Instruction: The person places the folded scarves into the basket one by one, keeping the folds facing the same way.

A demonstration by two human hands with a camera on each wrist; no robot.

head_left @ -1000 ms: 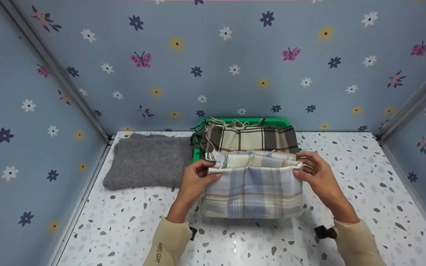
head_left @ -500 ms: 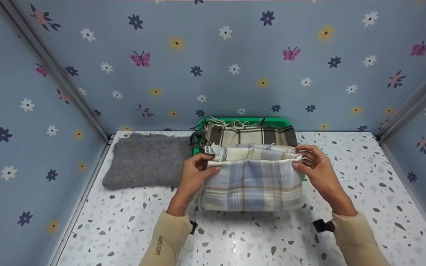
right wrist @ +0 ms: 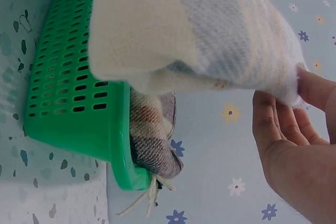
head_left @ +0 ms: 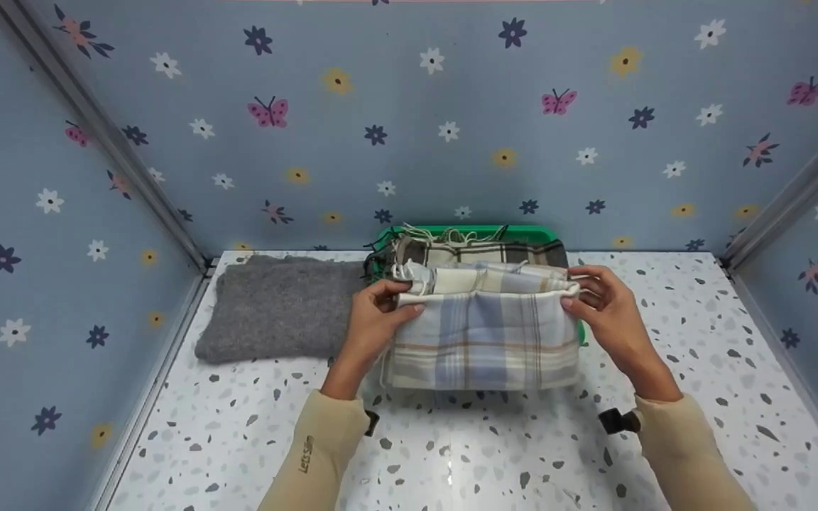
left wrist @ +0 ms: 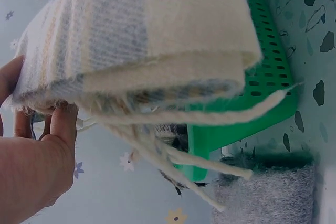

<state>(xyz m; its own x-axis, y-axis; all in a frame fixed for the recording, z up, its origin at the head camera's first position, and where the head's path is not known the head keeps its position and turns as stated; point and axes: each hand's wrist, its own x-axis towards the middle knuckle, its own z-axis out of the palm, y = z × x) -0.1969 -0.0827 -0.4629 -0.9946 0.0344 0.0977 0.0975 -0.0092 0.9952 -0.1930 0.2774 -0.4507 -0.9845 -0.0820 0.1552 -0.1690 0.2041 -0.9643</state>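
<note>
Flowered wall panel seen beyond the grip; speckled tabletop spread beneath it. Folded grey woolen cloth laid flat, out past the left side of the grip. Folded pale plaid scarf hung between two hands, its lower part let down on the near side. Perforated green basket partly hidden behind and below the scarf; whether its rim is touched cannot be told. Brown-and-cream plaid scarf lodged in the basket, just ahead of the grip.

Handling, as judged: both upper corners are best carried level and lightly stretched, so that the folded layers are not allowed to slip or the middle to sag. The lower edge should be lifted clear of the basket rim, where soft cloth could be caught.

Pose: opposite ends of the scarf's upper edge are pinched by the left hand and right hand, each thumb laid on the near face, fingers curled behind. Forearms angled up from below the grip. Loose cream tassels trailed beside the left hand; best gathered in.
</note>
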